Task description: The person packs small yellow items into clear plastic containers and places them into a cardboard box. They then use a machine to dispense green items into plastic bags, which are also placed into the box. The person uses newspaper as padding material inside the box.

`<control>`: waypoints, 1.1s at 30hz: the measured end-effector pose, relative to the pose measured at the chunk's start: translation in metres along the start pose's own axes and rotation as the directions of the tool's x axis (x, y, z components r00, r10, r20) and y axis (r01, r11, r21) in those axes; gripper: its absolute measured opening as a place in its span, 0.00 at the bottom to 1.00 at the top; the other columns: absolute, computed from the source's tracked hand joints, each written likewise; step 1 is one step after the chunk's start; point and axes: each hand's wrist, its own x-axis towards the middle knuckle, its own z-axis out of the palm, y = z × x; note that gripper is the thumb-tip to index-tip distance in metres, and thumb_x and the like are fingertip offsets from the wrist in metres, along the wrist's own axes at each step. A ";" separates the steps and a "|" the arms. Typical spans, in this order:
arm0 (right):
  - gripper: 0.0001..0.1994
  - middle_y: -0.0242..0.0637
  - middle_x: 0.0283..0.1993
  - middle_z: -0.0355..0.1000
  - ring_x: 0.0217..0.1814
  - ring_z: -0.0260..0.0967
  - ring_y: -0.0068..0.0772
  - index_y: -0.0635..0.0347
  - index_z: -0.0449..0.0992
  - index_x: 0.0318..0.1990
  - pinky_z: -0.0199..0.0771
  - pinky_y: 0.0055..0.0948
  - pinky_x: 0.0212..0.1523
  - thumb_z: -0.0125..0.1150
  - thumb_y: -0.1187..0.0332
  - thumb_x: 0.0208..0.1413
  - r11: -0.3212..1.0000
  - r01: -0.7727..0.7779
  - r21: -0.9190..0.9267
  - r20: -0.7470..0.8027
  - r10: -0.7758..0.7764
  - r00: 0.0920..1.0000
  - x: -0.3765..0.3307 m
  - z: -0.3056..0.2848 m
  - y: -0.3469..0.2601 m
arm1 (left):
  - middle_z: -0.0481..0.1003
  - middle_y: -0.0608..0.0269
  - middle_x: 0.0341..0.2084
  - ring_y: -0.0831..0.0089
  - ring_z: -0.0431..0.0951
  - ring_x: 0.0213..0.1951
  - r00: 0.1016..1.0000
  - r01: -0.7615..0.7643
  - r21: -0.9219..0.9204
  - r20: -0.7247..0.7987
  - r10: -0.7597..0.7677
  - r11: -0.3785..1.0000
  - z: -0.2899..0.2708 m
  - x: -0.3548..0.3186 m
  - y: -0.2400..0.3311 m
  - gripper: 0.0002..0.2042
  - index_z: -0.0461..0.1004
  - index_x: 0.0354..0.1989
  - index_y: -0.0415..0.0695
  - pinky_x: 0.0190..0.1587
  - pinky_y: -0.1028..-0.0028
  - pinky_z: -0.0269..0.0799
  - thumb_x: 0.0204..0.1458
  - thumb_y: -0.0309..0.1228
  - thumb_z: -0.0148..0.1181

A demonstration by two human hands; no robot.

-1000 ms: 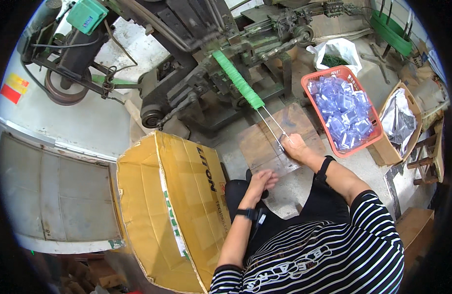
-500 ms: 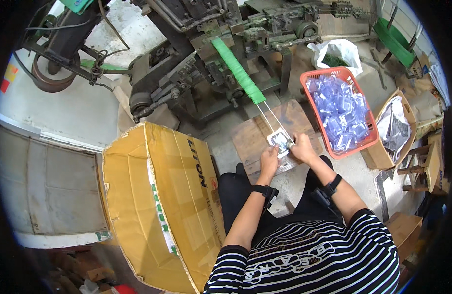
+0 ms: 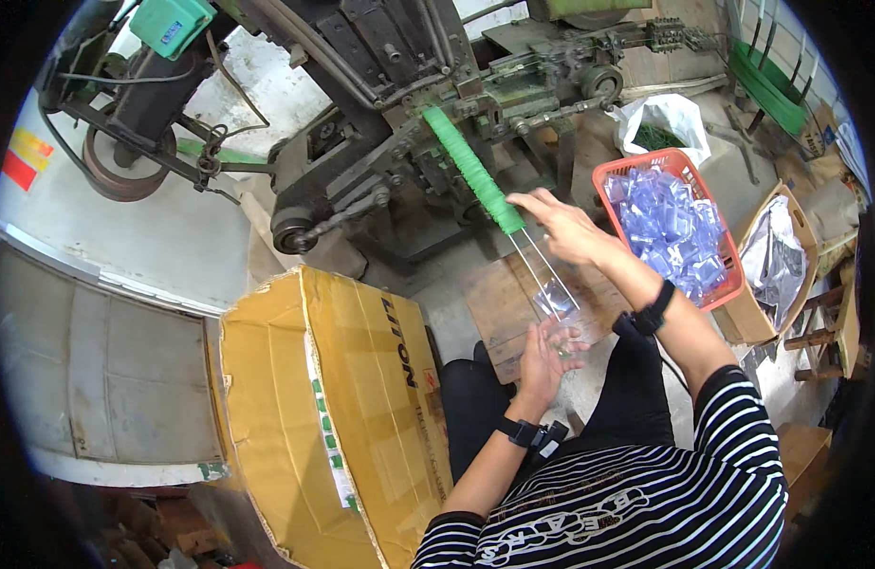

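Green pieces stacked tightly in a long row (image 3: 470, 171) sit on two thin metal rods (image 3: 537, 266) that slope down from the machine toward me. My right hand (image 3: 568, 230) is at the lower end of the row, its index finger stretched out against the last green pieces. Below the rod tips my left hand (image 3: 543, 365) lies palm up, fingers apart and slightly blurred. A clear plastic pack (image 3: 555, 300) shows around the rod ends, just above the left fingers. Whether it touches them I cannot tell.
A dark, greasy machine (image 3: 361, 161) stands ahead. Under the rods is a wooden board (image 3: 494, 318). To the right are a red basket (image 3: 600, 175) of clear bluish packs and a white bag (image 3: 689, 119) with green bits. A large yellow carton (image 3: 352, 379) stands on the left.
Both hands have let go of the small clear pack with white parts that they held together. My right hand has moved up to the green row; my left has opened and turned up.
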 end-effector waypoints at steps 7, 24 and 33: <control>0.18 0.49 0.44 0.64 0.47 0.66 0.54 0.58 0.70 0.46 0.68 0.43 0.45 0.49 0.78 0.44 0.973 -0.106 -0.207 0.077 0.124 0.989 0.012 0.010 -0.010 | 0.68 0.51 0.44 0.59 0.73 0.44 0.998 -0.058 -0.117 -0.033 0.054 0.992 0.030 0.004 -0.004 0.27 0.57 0.57 0.44 0.39 0.65 0.75 0.60 0.54 0.32; 0.13 0.41 0.33 0.70 0.41 0.68 0.46 0.58 0.76 0.34 0.70 0.42 0.37 0.52 0.78 0.38 0.976 -0.098 -0.195 -0.224 0.053 0.973 -0.120 0.019 -0.057 | 0.74 0.60 0.39 0.68 0.76 0.39 0.994 -0.040 -0.038 -0.108 0.036 0.998 0.052 0.008 0.030 0.18 0.65 0.48 0.46 0.35 0.61 0.77 0.62 0.45 0.36; 0.17 0.43 0.37 0.69 0.41 0.70 0.48 0.62 0.75 0.39 0.70 0.35 0.41 0.48 0.84 0.39 0.984 -0.168 0.064 -0.516 0.177 0.838 -0.168 -0.011 -0.057 | 0.76 0.49 0.34 0.62 0.80 0.27 0.995 0.084 0.175 0.032 -0.091 0.981 0.062 -0.044 0.016 0.21 0.64 0.50 0.38 0.15 0.78 0.71 0.62 0.45 0.36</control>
